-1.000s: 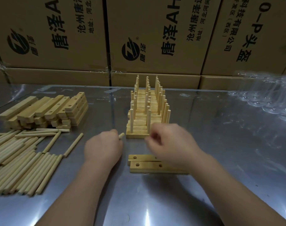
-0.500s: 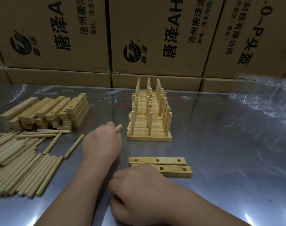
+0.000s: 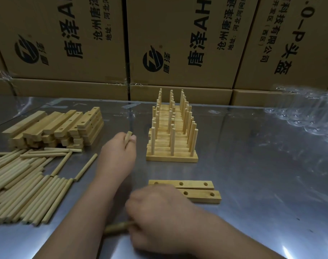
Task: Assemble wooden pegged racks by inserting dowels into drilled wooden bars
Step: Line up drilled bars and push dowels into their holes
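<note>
1. I note two pale drilled wooden bars (image 3: 196, 185) lying flat, touching side by side, toward the near edge of the shiny metal table (image 3: 253, 174).
2. Left hand (image 3: 120, 154) pinches a short round wooden dowel (image 3: 129, 136), tip up, just left of the finished pegged racks (image 3: 172, 143).
3. Right hand (image 3: 159, 217), blurred, grips a second dowel (image 3: 116, 228) at the near edge, overlapping the nearer bar.
4. Loose dowel pile (image 3: 22, 189) and stacked bars (image 3: 54, 128) at the left edge; printed cardboard boxes (image 3: 178, 43) along the far edge.
</note>
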